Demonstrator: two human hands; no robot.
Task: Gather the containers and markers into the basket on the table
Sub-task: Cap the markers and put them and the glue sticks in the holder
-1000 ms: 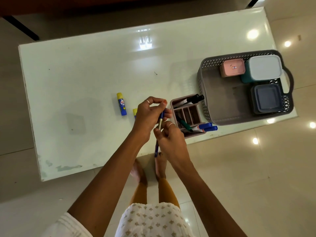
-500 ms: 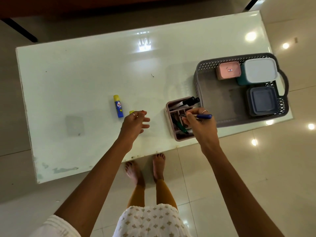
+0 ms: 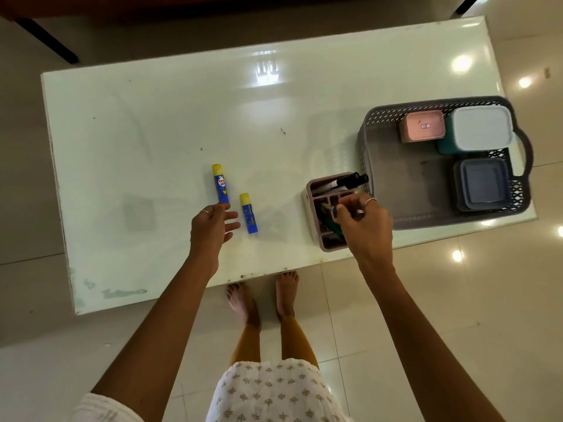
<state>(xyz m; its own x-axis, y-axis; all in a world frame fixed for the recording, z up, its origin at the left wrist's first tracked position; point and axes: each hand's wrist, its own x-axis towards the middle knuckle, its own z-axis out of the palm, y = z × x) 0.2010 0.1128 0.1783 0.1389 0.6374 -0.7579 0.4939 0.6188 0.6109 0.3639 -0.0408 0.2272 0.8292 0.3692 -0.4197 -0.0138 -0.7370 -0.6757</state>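
R hand [image 3: 364, 220], half a sec ago carrying a blue marker, now pinches it down into the organizer [image 3: 327, 208] beside the basket [image 3: 384, 190]; L hand [image 3: 213, 226], fingers loose, has moved to two glue sticks [image 3: 220, 183]. Three containers [image 3: 481, 184] sit in basket; organizer w/ markers likely goes next.

Basket [image 3: 380, 190] at the counter's [image 3: 182, 117] right end, three containers [image 3: 479, 184] inside, organiser [image 3: 313, 208] just left of it, two glue sticks [image 3: 221, 184] mid-counter
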